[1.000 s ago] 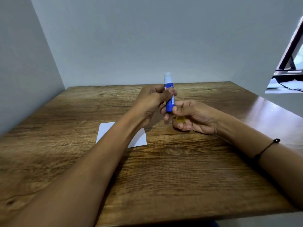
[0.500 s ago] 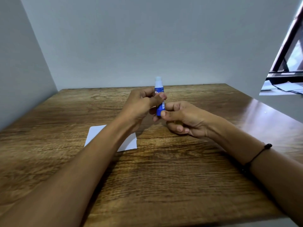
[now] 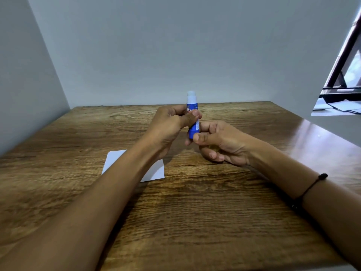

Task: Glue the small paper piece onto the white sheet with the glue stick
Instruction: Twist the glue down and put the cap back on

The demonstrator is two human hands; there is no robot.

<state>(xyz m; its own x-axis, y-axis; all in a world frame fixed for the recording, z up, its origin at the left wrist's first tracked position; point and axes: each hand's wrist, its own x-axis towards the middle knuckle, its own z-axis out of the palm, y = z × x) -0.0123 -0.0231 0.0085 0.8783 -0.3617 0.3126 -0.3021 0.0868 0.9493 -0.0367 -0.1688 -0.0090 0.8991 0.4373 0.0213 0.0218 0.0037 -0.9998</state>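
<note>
A blue glue stick [image 3: 192,116] stands upright above the table, its white glue tip bare at the top. My left hand [image 3: 170,128] grips its upper body between thumb and fingers. My right hand [image 3: 218,142] pinches its bottom end with thumb and forefinger, and a yellow cap [image 3: 214,148] shows inside its curled fingers. A white sheet [image 3: 114,160] lies flat on the table under my left forearm, which hides its middle. I see no small paper piece.
The wooden table [image 3: 195,222] sits in a corner, with grey walls at the back and left. Its right edge runs open toward a dark-framed window [image 3: 343,75] and papers beyond. A black cord bracelet [image 3: 312,186] circles my right wrist.
Both hands stay on the glue stick in the same grip; my right thumb has shifted slightly at its base. The head camera has moved a little.
</note>
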